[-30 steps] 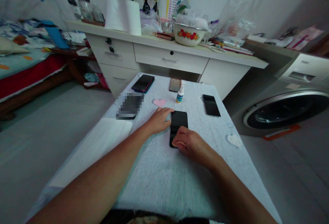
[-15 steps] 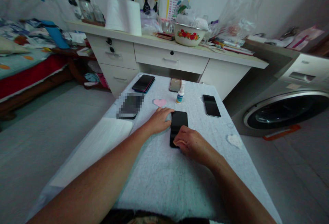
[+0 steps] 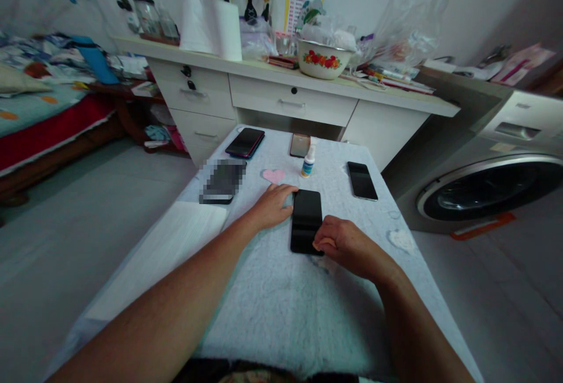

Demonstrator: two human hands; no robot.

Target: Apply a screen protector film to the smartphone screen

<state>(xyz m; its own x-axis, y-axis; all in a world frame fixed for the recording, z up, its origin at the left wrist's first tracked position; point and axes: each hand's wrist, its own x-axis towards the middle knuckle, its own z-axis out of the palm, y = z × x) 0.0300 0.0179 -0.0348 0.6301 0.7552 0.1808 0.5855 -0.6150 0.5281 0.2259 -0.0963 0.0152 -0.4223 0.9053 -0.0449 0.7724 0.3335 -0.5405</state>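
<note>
A black smartphone (image 3: 307, 219) lies screen up on the cloth-covered table. My left hand (image 3: 275, 206) rests at its left side, thumb against the edge and fingers reaching to the top left corner, holding it in place. At the lower right edge of the screen is my right hand (image 3: 341, 241), its fingers closed in a pinch. A small peach-coloured bit shows at those fingertips, too hidden to name. Beyond the phone stands a small white spray bottle (image 3: 308, 163) with a blue and orange label.
Other phones lie around: a stacked pair (image 3: 245, 142), a blurred-out one (image 3: 223, 180), one at right (image 3: 362, 180) and a brownish one (image 3: 300, 145) behind the bottle. A white sheet (image 3: 162, 257) covers the table's left side. A desk (image 3: 264, 87) and washing machine (image 3: 492, 160) stand beyond.
My right hand has slid right across the lower screen to the phone's right edge, uncovering more of the glass. The left hand and the phone have stayed put.
</note>
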